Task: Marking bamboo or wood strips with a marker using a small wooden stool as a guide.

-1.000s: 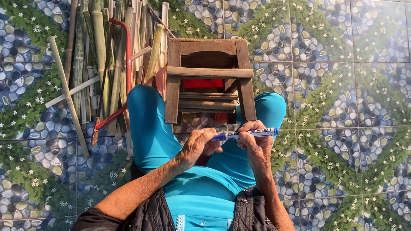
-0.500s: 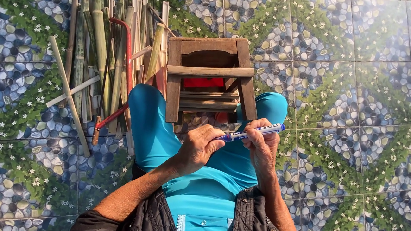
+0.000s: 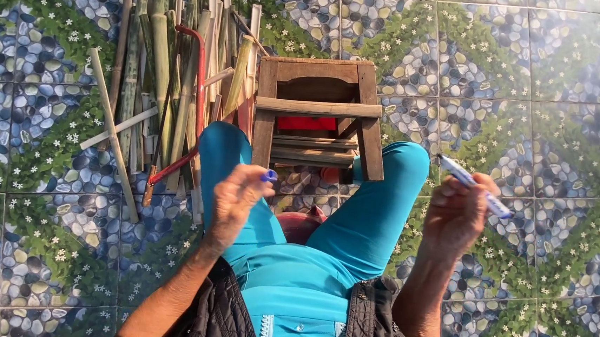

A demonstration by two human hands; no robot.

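My left hand point(image 3: 236, 199) is raised over my left knee and pinches a small blue pen cap point(image 3: 269, 176) between its fingertips. My right hand point(image 3: 457, 216) is out to the right above the tiled floor, gripping a white and blue marker pen point(image 3: 469, 183) with its tip pointing up and left. The two hands are wide apart. Between my knees, in turquoise trousers, stands a small wooden stool frame point(image 3: 318, 110) with a red piece under its top rail.
A pile of split bamboo sticks point(image 3: 172, 89) lies on the floor left of the stool, with a red-handled tool point(image 3: 193, 105) among them. The floor is patterned pebble-and-leaf tile point(image 3: 545, 87). A reddish round seat point(image 3: 297, 226) shows under me.
The hands were together on the capped pen in front of me. Now they have pulled apart: the cap is in the left hand, the pen moved right in the right hand.
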